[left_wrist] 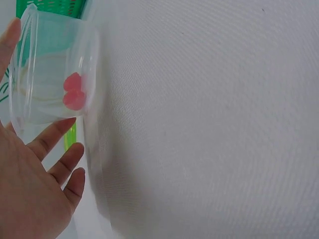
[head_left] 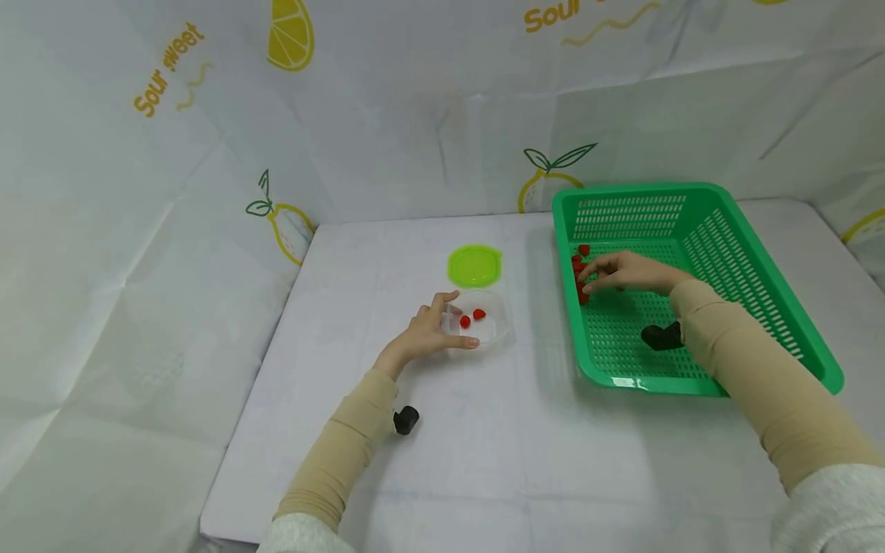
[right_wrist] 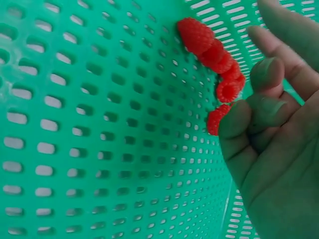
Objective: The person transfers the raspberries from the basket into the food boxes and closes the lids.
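My left hand [head_left: 425,336] holds a clear plastic container [head_left: 496,322] on the table, thumb at its near side and fingers at the far side. Two red raspberries [head_left: 479,314] lie on the container's bottom; the left wrist view shows them touching, seen through the wall. Inside the green basket [head_left: 582,353], my right hand [head_left: 636,273] reaches over to the left wall. A row of several raspberries [right_wrist: 197,37] lies along that wall. Thumb and bent fingers of the right hand are close beside the nearest raspberry [right_wrist: 214,120], with nothing seen between the fingertips.
A bright green lid [head_left: 474,266] lies flat behind the container. The perforated basket has raised walls and stands on the right of the white-covered table [head_left: 442,461]. A hanging cloth with lemon prints [head_left: 415,138] rises behind the table.
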`<state>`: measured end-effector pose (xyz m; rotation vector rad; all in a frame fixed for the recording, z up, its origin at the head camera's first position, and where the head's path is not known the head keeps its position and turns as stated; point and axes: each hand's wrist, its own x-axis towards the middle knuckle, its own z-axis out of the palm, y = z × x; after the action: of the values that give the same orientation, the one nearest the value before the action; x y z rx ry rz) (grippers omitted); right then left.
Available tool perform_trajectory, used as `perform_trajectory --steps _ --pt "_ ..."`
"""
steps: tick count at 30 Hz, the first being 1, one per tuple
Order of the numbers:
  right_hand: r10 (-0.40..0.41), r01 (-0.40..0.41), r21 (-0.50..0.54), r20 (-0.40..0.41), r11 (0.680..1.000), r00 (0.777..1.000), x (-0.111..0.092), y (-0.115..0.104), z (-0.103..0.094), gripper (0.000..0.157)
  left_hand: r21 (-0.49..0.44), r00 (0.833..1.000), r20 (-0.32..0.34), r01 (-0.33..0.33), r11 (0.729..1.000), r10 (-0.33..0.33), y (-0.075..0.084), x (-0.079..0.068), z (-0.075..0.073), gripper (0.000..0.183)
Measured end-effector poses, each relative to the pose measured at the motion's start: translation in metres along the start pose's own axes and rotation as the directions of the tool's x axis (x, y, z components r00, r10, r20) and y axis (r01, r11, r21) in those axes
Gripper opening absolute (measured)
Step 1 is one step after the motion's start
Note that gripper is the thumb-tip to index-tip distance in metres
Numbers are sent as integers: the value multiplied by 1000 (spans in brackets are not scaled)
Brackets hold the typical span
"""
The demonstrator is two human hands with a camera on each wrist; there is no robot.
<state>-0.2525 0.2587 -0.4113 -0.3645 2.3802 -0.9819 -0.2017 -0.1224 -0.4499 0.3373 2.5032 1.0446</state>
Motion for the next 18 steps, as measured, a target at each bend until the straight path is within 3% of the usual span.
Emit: perform_trajectory --steps 13,18 --pt "14 -10 -135 28 991 1000 4 6 3 44 21 999 4 38 999 -38 2 -1 -3 99" --pt "9 -2 -134 56 991 998 4 7 5 43 11 998 14 56 998 -56 1 -2 -1 100"
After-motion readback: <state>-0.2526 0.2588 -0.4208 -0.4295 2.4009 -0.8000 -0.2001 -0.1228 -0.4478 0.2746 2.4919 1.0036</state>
